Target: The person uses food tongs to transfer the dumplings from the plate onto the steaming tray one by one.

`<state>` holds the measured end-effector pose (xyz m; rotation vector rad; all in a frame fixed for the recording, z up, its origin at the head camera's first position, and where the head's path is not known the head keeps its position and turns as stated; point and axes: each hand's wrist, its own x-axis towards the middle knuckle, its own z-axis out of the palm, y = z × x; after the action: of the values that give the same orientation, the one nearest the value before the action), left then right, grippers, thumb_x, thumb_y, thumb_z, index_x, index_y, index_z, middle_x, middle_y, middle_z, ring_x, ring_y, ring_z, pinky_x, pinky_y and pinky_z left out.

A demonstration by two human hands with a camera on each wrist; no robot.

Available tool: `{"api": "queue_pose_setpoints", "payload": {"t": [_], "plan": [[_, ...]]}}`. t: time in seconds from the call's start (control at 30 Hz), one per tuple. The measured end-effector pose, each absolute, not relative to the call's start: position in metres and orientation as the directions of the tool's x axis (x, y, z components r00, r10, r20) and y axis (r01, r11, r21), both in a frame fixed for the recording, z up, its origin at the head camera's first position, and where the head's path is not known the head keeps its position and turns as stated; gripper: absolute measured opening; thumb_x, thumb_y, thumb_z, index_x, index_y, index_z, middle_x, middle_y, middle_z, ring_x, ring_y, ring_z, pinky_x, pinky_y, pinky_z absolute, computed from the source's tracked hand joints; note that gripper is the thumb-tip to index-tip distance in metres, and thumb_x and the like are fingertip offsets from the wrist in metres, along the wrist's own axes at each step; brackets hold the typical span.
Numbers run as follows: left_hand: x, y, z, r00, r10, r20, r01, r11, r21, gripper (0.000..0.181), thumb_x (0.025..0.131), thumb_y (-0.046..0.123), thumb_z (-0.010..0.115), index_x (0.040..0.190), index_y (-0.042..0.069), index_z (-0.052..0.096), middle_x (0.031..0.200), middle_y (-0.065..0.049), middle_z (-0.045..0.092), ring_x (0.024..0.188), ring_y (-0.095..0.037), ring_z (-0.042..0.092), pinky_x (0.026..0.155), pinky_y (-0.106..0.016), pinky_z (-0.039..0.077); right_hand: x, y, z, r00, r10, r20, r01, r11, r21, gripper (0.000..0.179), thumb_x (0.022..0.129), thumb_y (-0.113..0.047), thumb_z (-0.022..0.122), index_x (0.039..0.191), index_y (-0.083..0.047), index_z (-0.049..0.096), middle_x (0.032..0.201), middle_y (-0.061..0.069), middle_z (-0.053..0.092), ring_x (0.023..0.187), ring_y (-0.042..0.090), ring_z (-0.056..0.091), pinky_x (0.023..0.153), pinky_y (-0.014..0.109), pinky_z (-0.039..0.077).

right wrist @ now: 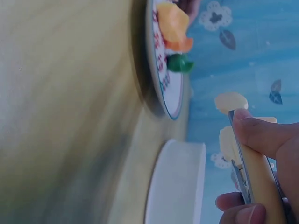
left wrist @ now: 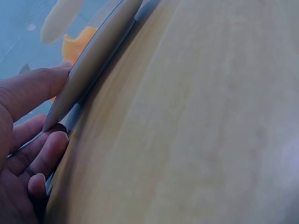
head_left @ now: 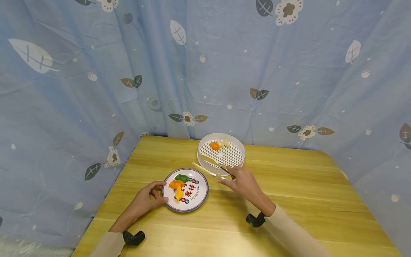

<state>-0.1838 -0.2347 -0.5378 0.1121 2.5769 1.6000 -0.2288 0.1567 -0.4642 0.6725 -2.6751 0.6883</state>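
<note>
- While the left hand [head_left: 146, 200] pinches the left rim of the plate [head_left: 201, 196] between thumb and fingers, the right hand [head_left: 244, 182] grips the tongs [head_left: 203, 168], its thumb along one arm and its fingers on the other.
- The tongs' pale-tipped arms stand spread apart, one above the tray's near-left part, the other just outside its rim.
- The printed plate rests on the wooden table [head_left: 289, 185], nearer the person than the tray.
- On the plate's left half lie a green piece [head_left: 182, 178], an orange piece [head_left: 176, 184] and a yellow piece [head_left: 178, 193], close together.
- Toward the back of the round white tray [head_left: 221, 136], on its perforated floor, sit another orange piece [head_left: 214, 146] and two cream pieces [head_left: 223, 143], side by side.
- Behind the table hangs a blue curtain [head_left: 218, 71] patterned with leaves and flowers.
</note>
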Motion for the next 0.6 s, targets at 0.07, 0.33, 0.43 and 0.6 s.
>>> {"api": "queue_pose_setpoints", "payload": {"t": [0.07, 0.33, 0.43, 0.6], "plan": [[-0.184, -0.235, -0.538, -0.992, 0.116, -0.051, 0.006, 0.444, 0.896, 0.06, 0.082, 0.033, 0.09, 0.134, 0.024, 0.064, 0.115, -0.008, 0.061, 0.086, -0.024, 0.055, 0.074, -0.03, 0.044, -0.225, 0.154, -0.467, -0.84, -0.383, 0.386, -0.521, 0.769, -0.371, 0.065, 0.081, -0.048, 0.085, 0.128, -0.006, 0.073, 0.088, 0.004, 0.072, 0.063, 0.01, 0.05, 0.058, 0.028, 0.043], [-0.184, -0.234, -0.537, -0.992, 0.115, -0.053, 0.003, 0.44, 0.898, 0.06, 0.081, 0.033, 0.09, 0.134, 0.024, 0.064, 0.115, -0.008, 0.061, 0.085, -0.024, 0.056, 0.074, -0.03, 0.045, -0.214, 0.144, -0.476, -0.813, -0.436, 0.387, -0.561, 0.764, -0.318, 0.061, 0.083, -0.05, 0.083, 0.128, -0.009, 0.074, 0.084, 0.003, 0.068, 0.065, 0.011, 0.051, 0.061, 0.03, 0.047], [-0.184, -0.234, -0.537, -0.992, 0.119, -0.05, 0.008, 0.439, 0.899, 0.06, 0.081, 0.033, 0.09, 0.135, 0.023, 0.064, 0.115, -0.008, 0.061, 0.085, -0.024, 0.056, 0.075, -0.03, 0.045, -0.212, 0.142, -0.478, -0.815, -0.442, 0.375, -0.562, 0.762, -0.323, 0.061, 0.083, -0.05, 0.083, 0.127, -0.009, 0.074, 0.086, 0.002, 0.069, 0.066, 0.01, 0.052, 0.063, 0.03, 0.048], [-0.184, -0.234, -0.537, -0.992, 0.115, -0.058, -0.001, 0.44, 0.898, 0.061, 0.081, 0.033, 0.09, 0.135, 0.023, 0.063, 0.118, -0.008, 0.061, 0.085, -0.024, 0.056, 0.076, -0.03, 0.045, -0.21, 0.138, -0.482, -0.806, -0.467, 0.365, -0.579, 0.75, -0.319, 0.057, 0.083, -0.05, 0.083, 0.124, -0.011, 0.076, 0.096, 0.003, 0.074, 0.072, 0.013, 0.058, 0.068, 0.033, 0.052]]}}
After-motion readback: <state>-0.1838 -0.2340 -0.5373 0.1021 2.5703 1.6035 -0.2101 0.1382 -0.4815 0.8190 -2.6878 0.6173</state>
